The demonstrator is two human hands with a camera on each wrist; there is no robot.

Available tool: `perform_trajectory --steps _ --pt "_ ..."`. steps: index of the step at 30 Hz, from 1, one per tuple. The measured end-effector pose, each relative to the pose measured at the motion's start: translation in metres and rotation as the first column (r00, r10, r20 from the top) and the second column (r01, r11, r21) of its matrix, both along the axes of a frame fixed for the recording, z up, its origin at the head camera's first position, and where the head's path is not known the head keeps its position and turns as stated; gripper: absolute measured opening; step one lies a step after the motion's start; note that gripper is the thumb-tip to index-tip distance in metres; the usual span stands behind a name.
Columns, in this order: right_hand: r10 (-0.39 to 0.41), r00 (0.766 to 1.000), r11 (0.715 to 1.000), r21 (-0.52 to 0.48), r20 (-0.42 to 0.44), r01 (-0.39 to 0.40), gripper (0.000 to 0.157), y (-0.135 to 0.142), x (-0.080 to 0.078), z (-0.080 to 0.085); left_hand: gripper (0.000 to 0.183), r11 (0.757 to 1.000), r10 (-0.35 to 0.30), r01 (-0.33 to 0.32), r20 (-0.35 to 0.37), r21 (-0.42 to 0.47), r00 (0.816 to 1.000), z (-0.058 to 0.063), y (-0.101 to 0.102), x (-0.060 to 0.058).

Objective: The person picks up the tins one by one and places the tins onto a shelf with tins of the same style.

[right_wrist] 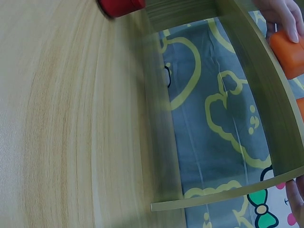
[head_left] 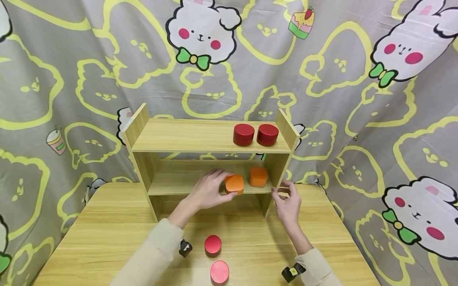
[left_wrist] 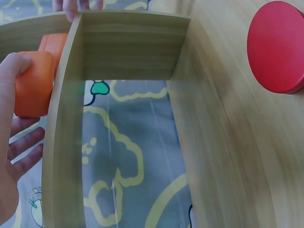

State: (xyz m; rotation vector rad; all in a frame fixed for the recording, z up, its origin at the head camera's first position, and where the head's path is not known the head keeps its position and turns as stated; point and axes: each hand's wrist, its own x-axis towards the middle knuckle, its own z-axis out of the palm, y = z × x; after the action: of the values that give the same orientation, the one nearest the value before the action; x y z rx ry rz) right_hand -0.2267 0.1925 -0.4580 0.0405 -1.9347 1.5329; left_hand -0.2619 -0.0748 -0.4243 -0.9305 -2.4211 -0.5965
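Note:
My left hand holds an orange rounded block between thumb and fingers, at the front of the middle shelf board. In the left wrist view the thumb lies against the near side of this orange block. Just right of it on the same board sits a second orange block. My right hand touches the outer edge of the right side panel of the wooden shelf, thumb and fingers bent around that edge.
Two dark red cylinders stand at the right of the top board. On the table, in front of the shelf, are a red cylinder and a pinkish-red cylinder. A patterned curtain hangs behind.

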Motion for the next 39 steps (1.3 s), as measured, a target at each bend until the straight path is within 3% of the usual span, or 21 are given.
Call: perform_trajectory --steps 11,24,39 --pt "0.007 1.0 1.0 -0.013 -0.006 -0.007 0.028 0.0 0.001 0.0 0.053 1.0 0.003 -0.002 0.036 -0.029 0.999 0.0 0.005 -0.002" --pt "-0.001 1.0 1.0 0.003 -0.002 0.001 0.028 -0.001 0.002 0.004 0.049 0.991 0.094 -0.099 -0.052 -0.091 0.994 -0.003 0.009 -0.004" --pt "0.004 1.0 1.0 -0.001 -0.002 -0.004 0.027 0.0 0.001 0.003 0.048 0.989 0.121 -0.123 -0.022 -0.082 0.992 -0.004 0.017 -0.007"
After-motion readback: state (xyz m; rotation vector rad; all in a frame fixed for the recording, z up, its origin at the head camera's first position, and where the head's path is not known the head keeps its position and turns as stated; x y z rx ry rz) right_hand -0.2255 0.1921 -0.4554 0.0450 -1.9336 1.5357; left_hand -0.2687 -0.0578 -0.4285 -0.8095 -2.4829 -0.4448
